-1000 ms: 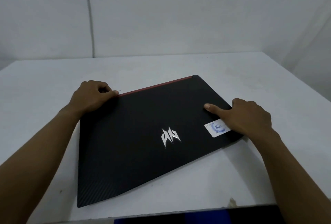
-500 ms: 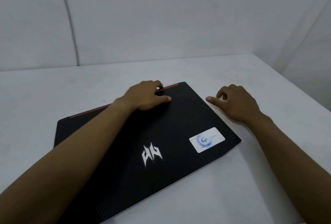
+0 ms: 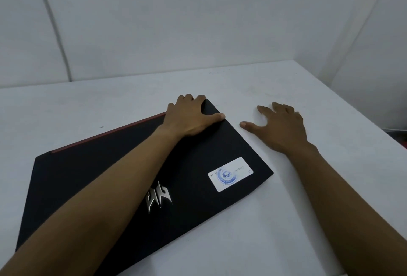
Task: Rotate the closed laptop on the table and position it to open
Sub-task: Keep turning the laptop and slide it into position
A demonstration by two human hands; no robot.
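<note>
A closed black laptop (image 3: 204, 154) lies skewed on the white table (image 3: 286, 220), with a red strip along its far edge, a silver logo and a white sticker (image 3: 230, 174) on the lid. My left hand (image 3: 190, 117) reaches across the lid and grips the laptop's far right corner, fingers curled over the edge and thumb on the lid. Just right of that corner, my right hand (image 3: 279, 127) rests flat on the table with its fingers spread, clear of the laptop.
A white wall stands behind the table, with a thin cable (image 3: 55, 33) running down it at the left. The table's right edge (image 3: 374, 121) slants away at the right; something red shows just past it.
My left hand slid along the far edge from the left corner to the right corner. My right hand let go of the lid and spread on the table. The laptop turned slightly.
</note>
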